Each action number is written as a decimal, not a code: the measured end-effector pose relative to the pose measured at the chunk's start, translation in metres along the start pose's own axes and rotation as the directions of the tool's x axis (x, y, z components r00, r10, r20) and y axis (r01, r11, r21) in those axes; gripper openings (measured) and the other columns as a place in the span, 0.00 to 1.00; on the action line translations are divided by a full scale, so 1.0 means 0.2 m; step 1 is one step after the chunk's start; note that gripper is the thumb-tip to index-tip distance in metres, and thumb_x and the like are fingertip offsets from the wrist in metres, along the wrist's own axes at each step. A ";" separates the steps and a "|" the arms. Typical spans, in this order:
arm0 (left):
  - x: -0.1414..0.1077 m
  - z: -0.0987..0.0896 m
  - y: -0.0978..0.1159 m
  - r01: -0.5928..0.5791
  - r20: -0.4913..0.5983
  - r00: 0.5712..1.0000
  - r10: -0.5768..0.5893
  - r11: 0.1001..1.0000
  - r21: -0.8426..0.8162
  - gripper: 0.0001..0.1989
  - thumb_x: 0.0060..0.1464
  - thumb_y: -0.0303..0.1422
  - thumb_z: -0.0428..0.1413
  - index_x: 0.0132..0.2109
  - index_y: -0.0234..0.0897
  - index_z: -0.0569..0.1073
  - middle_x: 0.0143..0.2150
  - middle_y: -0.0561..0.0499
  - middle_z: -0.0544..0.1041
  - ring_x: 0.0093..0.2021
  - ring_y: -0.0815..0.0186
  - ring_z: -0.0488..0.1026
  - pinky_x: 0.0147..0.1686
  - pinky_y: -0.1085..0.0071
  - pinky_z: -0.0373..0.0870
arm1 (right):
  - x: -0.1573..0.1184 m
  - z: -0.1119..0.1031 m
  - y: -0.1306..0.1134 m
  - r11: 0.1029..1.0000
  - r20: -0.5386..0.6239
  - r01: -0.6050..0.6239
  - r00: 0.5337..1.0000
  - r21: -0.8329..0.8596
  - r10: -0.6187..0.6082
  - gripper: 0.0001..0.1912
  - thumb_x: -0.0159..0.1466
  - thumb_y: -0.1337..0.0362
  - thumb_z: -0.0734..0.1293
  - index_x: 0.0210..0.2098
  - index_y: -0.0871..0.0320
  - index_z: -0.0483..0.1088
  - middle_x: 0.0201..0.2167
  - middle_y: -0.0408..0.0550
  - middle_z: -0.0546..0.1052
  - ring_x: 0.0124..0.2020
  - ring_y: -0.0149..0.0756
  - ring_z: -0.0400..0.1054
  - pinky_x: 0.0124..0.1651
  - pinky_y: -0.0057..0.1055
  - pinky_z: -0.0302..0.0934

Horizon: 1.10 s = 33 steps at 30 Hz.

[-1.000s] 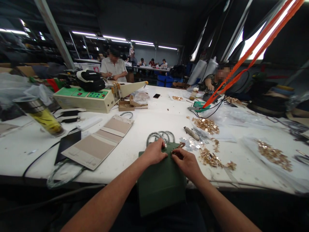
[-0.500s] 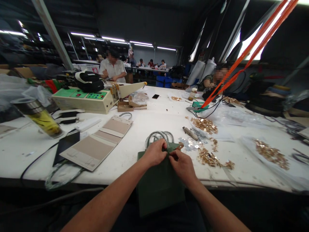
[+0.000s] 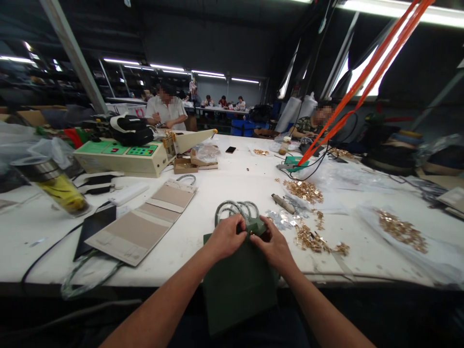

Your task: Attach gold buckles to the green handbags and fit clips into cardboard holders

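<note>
left hand (image 3: pixel 228 236) and right hand (image 3: pixel 272 242), both nearly closed, pinch the top flap of a green bag (image 3: pixel 241 285) at the near edge of the white surface (image 3: pixel 232 186).

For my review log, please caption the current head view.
Both hands work at the top of a green bag, beside piles of gold-coloured metal pieces on a white table.

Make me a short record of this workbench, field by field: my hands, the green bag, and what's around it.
left hand: curled at green bag's top; grip partly hidden
right hand: gripping bag's upper flap
bag detail: looped handles beyond hands
right side: loose gold-coloured pieces
left side: beige panel, tilted tumbler
farther back: cream machine, phone
</note>
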State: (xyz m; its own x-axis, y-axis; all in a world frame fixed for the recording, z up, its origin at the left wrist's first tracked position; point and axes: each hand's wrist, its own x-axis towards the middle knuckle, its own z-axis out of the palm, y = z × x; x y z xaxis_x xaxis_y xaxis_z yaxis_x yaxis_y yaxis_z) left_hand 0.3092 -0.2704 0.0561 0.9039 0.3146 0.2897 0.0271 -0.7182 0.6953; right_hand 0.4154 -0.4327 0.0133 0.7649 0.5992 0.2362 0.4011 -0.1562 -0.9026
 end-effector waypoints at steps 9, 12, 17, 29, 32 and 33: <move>-0.53 0.02 -0.13 0.103 -0.645 0.751 -0.141 0.990 -0.096 0.26 0.56 0.40 0.63 0.59 0.41 0.67 0.61 0.42 0.70 0.59 0.53 0.70 0.57 0.52 0.70 | 0.02 -0.04 -0.07 0.964 0.032 -0.150 0.989 0.218 0.146 0.33 0.55 0.51 0.75 0.56 0.57 0.71 0.33 0.45 0.79 0.34 0.43 0.73 0.36 0.34 0.68; -0.75 0.09 -0.23 0.281 -0.454 0.725 -0.519 0.823 -0.493 0.35 0.51 0.47 0.66 0.62 0.39 0.66 0.54 0.40 0.75 0.45 0.56 0.77 0.44 0.59 0.77 | 0.02 -0.03 -0.11 0.940 0.041 -0.198 0.980 0.278 0.194 0.36 0.53 0.48 0.77 0.57 0.58 0.71 0.29 0.43 0.77 0.32 0.42 0.72 0.34 0.33 0.67; -0.86 0.11 -0.18 0.226 -0.128 0.860 -0.495 0.592 -0.774 0.34 0.50 0.53 0.65 0.57 0.36 0.73 0.47 0.41 0.81 0.47 0.51 0.78 0.48 0.60 0.75 | 0.08 0.03 -0.17 0.903 0.077 -0.243 0.970 0.356 0.231 0.40 0.52 0.45 0.78 0.59 0.56 0.69 0.27 0.41 0.75 0.31 0.41 0.71 0.31 0.32 0.65; -0.63 -0.32 0.22 0.105 -0.297 0.928 -0.225 0.923 -0.371 0.26 0.60 0.38 0.55 0.65 0.45 0.70 0.54 0.45 0.79 0.51 0.53 0.77 0.52 0.61 0.75 | -0.05 0.20 -0.30 0.972 -0.032 0.222 0.974 -0.078 -0.225 0.33 0.51 0.39 0.73 0.56 0.33 0.74 0.41 0.50 0.80 0.40 0.58 0.76 0.40 0.53 0.73; -0.54 -0.22 0.21 0.079 -0.170 0.984 -0.053 0.986 0.149 0.26 0.57 0.40 0.57 0.63 0.45 0.72 0.43 0.40 0.82 0.38 0.50 0.80 0.35 0.61 0.78 | -0.03 0.21 -0.18 0.981 0.078 0.192 0.979 -0.037 -0.189 0.34 0.43 0.40 0.74 0.51 0.28 0.76 0.40 0.51 0.81 0.41 0.62 0.77 0.36 0.55 0.73; -0.52 -0.17 0.20 0.088 -0.134 0.990 -0.050 0.952 0.295 0.23 0.59 0.40 0.55 0.61 0.46 0.74 0.38 0.39 0.82 0.34 0.51 0.80 0.28 0.62 0.75 | 0.00 0.20 -0.11 0.984 0.080 0.172 0.983 -0.044 -0.168 0.33 0.43 0.41 0.74 0.51 0.30 0.77 0.41 0.52 0.81 0.42 0.62 0.76 0.39 0.56 0.72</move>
State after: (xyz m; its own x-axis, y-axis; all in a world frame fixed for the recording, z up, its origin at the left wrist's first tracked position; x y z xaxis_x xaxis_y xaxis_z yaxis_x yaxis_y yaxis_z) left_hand 0.2012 -0.3099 0.0758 0.8360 0.4307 0.3400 0.2312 -0.8384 0.4936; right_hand 0.3867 -0.3974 0.0198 0.6439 0.6777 0.3551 0.5482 -0.0849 -0.8320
